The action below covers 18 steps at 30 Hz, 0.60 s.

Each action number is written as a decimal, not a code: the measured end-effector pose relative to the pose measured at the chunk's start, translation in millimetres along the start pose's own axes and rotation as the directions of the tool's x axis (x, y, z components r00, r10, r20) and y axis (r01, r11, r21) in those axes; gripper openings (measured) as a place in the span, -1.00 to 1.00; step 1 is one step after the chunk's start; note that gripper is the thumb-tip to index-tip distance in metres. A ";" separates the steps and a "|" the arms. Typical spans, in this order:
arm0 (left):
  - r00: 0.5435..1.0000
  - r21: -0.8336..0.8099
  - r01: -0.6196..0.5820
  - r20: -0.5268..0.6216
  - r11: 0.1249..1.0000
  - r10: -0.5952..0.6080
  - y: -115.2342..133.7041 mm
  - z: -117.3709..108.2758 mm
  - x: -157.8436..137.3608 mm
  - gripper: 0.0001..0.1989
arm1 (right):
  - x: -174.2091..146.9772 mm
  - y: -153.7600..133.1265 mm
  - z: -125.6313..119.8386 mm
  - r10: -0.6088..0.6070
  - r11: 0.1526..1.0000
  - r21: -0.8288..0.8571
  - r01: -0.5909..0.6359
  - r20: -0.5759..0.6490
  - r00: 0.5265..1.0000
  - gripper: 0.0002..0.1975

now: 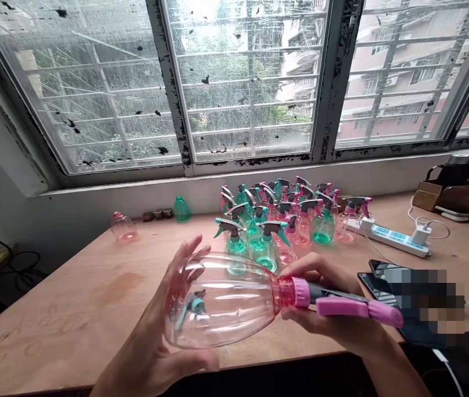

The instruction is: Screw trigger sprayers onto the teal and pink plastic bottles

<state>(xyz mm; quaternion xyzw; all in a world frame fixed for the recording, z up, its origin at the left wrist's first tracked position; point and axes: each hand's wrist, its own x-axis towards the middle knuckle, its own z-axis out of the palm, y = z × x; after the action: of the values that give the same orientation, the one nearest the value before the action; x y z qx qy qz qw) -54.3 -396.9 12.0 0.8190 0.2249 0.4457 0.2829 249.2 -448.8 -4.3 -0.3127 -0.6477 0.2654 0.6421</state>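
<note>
In the head view, the person holds a clear pink bottle point(234, 300) on its side above the bench point(64, 298), its base toward the left hand point(151, 331) and its neck at the right hand point(337, 331). The right fingers are closed around the neck, just beside the pink collar. A pink-and-grey sprayer head point(366, 311) sits on the neck and reaches out past the right fingers, its pink trigger facing the viewer. The left fingers are spread wide in a loose curve around the base, some showing behind the clear plastic and the thumb below it; how firmly they press cannot be told. Close by the left fingers, a teal-and-grey sprayer head point(196, 306) shows through the bottle's wall.

Beyond the fingers of both hands, a tight cluster of pink and green spray bottles point(267, 248) stands upright, sprayer heads on. Farther off from the left fingers, near the wall, are a green bottle point(182, 210) and a pale pink bottle point(123, 229), both without sprayer heads, with small dark blocks point(158, 214) between them. Just beyond the right fingers lie two overlapping dark phones point(377, 284), partly blurred out. Past these, a white power strip point(397, 240) lies with plugs in it, and a brown box point(432, 196) stands farther still. Windows point(242, 82) rise behind everything.
</note>
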 end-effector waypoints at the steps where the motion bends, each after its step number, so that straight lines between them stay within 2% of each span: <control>1: 1.000 -0.002 0.013 0.002 1.000 -0.013 2.2 0.4 0.3 0.08 | -0.1 -0.2 -0.1 0.009 1.000 0.002 -0.009 0.002 1.000 -0.63; 4: 0.999 -0.005 0.032 -0.033 0.999 -0.032 6.2 0.9 -1.5 0.03 | -1.3 -2.9 1.5 0.105 0.991 0.080 -0.105 0.004 0.994 -0.65; 7: 0.999 0.036 -0.005 -0.041 0.999 0.006 2.6 -0.4 -5.0 -0.01 | -1.9 -4.1 3.2 0.162 0.975 0.147 -0.164 0.030 0.986 -0.67; 13: 1.000 0.033 -0.011 -0.013 0.999 0.012 -9.7 -3.0 -4.6 0.17 | 1.3 3.4 1.1 -0.007 1.000 0.025 0.008 -0.009 1.000 -0.70; 15: 1.000 0.040 -0.007 0.000 0.999 0.006 -9.6 -3.0 -3.8 0.11 | 1.7 2.4 0.8 0.008 1.000 0.024 -0.008 -0.009 1.000 -0.69; 18: 1.000 0.041 -0.007 0.016 0.999 0.007 -5.6 -1.0 -4.9 0.11 | 0.7 -3.2 1.6 0.098 0.993 0.072 -0.097 -0.013 0.995 -0.64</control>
<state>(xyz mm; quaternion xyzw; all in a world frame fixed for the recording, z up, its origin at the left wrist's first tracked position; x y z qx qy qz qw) -58.2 -395.5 5.7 0.8289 0.2288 0.4354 0.2664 247.4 -450.3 -1.4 -0.3230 -0.6166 0.3168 0.6443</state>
